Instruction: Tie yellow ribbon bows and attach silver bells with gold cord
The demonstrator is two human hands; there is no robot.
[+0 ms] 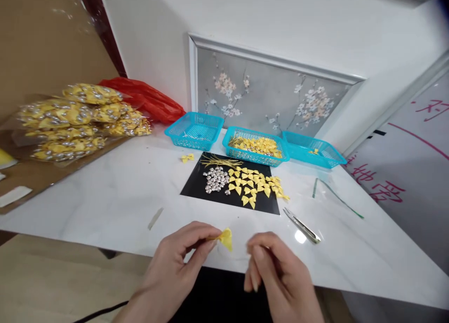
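Note:
Between the thumb and forefinger of my left hand [184,253] is a small yellow ribbon bow [226,238], held just above the table's front edge. My right hand [277,267] is a short way to the right of it, slightly blurred. Its fingers are curled in and the thumb meets the forefinger; whether anything is pinched there is hidden. Beyond both hands lies a black mat [196,187]. On it are silver heart-shaped beads [216,179], many yellow bows [249,201] and a bundle of thin gold ties [220,161].
Snips [302,225] lie right of the mat, near a green strip [340,199]. Behind stand three blue baskets: the left one [194,143], the middle one [252,160] full of bows, and the right one [315,160]. Filled clear bags [70,121] are piled at left beside red plastic [147,98].

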